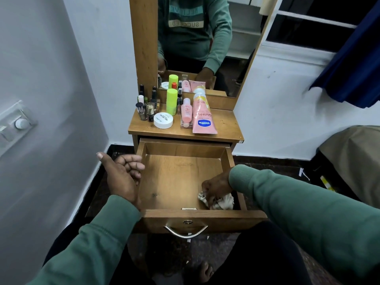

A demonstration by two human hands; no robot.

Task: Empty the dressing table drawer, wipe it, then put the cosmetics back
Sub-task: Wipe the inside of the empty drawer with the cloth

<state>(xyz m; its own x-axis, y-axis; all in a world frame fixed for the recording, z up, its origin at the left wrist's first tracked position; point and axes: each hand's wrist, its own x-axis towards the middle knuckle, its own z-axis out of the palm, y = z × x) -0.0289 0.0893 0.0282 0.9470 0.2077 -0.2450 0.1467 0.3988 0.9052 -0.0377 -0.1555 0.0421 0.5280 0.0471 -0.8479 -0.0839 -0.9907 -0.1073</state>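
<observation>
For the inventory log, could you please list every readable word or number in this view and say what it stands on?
"Vaseline", "Gluta-Hya": on the lying pink plastic tube.
"3": on the small pink bottle.
"SUCCEED", reversed: on the green sweatshirt reflected in the mirror.
Lid print of the round white jar: too blurred to read.
Labels of the small dark bottles: too small to read.

Drawer: brown wooden drawer (pixel 181 177) with curved metal handle (pixel 186 232), pulled open, centre of frame.
Cloth: crumpled white cloth (pixel 223 202), in the drawer's lower-right corner.
Cosmetics: pink lotion tube (pixel 203 118) lying flat, round white jar (pixel 163 120), lime-green bottle (pixel 172 101) upright, on wooden tabletop (pixel 226 122), upper centre.
</observation>
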